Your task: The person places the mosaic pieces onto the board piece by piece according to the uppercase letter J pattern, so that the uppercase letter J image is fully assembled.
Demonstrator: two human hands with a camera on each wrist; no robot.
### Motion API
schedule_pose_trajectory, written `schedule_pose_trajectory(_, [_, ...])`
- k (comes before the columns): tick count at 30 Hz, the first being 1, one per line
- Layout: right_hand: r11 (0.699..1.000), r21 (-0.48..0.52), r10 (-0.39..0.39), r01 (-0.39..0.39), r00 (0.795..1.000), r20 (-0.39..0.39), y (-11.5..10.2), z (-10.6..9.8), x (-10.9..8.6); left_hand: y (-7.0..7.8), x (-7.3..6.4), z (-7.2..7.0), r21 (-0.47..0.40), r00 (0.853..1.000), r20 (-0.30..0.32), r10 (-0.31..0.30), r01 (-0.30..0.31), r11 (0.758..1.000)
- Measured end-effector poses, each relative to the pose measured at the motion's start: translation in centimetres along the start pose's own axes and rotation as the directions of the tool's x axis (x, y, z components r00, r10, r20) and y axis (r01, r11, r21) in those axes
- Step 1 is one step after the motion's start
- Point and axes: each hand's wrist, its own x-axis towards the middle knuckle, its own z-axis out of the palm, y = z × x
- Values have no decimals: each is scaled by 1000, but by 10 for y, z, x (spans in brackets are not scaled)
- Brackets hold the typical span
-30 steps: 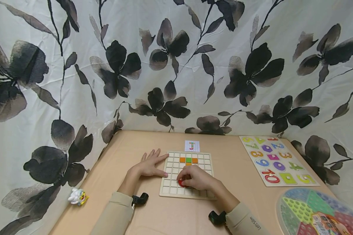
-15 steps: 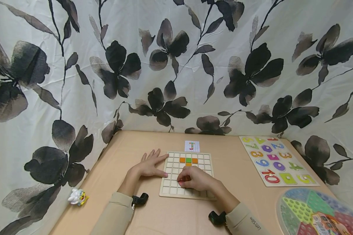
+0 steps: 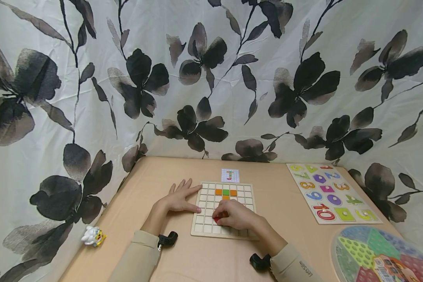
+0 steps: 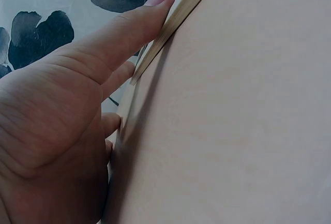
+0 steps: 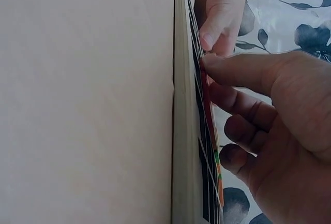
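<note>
A wooden grid board (image 3: 208, 227) lies in the middle of the table, with several orange tiles (image 3: 234, 192) and a green tile (image 3: 226, 192) in its far rows. Over the board's middle, my right hand (image 3: 237, 213) pinches a small red block (image 3: 220, 216) between thumb and fingers; its exact shape is mostly covered. The right wrist view shows red (image 5: 207, 100) beside the thumb, close to the board's surface. My left hand (image 3: 177, 200) lies with fingers spread at the board's left side. Its thumb touches the board's edge (image 4: 176, 27) in the left wrist view.
Behind the board is a small card (image 3: 230, 175) with a coloured grid pattern. A number puzzle board (image 3: 332, 194) lies to the right, and a round, clear-covered coloured board (image 3: 377, 254) nearer. A small white-and-yellow toy figure (image 3: 93, 236) stands at the table's left edge.
The red block has turned slightly within my right fingers, and less of its face shows now than one second ago. My left hand has stayed in place.
</note>
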Motion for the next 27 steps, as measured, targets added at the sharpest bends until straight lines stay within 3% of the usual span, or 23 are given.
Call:
schedule_pose_trajectory(12, [1000, -20, -17, 16, 1000, -18, -1, -3, -5, 2, 2, 1, -2, 1000, 6, -5, 5, 1000])
schedule_pose_trajectory(22, [997, 77, 15, -4, 990, -140, 11, -16, -15, 3, 4, 1, -22, 1000, 7, -2, 2, 1000])
schedule_pose_trajectory(27, [997, 66, 62, -49, 975, -213, 16, -22, -20, 3, 6, -1, -73, 999, -45, 17, -20, 997])
